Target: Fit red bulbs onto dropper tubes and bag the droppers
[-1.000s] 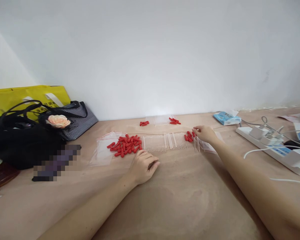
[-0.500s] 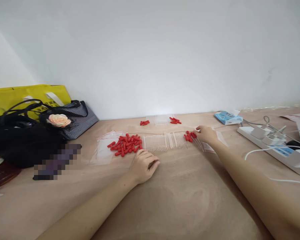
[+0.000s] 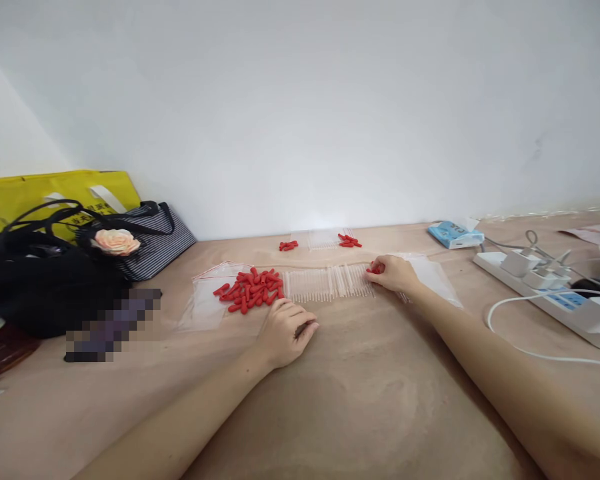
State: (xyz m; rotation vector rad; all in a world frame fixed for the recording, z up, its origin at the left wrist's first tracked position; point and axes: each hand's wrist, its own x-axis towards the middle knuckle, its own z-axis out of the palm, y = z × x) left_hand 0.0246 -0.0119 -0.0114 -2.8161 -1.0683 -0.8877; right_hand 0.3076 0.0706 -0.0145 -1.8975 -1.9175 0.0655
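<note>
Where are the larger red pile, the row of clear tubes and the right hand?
Larger red pile [image 3: 251, 291], head view: middle of the heap.
Row of clear tubes [image 3: 325, 284], head view: mid-row.
Right hand [image 3: 396, 272], head view: back of the hand.

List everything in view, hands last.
Bulb-shaped pieces: many, red, four clusters
Slim tubes: many, clear, central row
Plastic bags: several, clear, around tubes
Tissue pack: one, blue, back right
Long power strip: one, white, right
Plugs, cables: several, mostly white, right
Shopping bag: one, yellow, back left
Fabric bags: two, one black, one striped, left
Artificial rose: one, peach, left
Pixelated object: one, dark, left
Table: one, tan, foreground
Left hand: one, beside largest cluster
Right hand: one, at rightmost cluster
</note>
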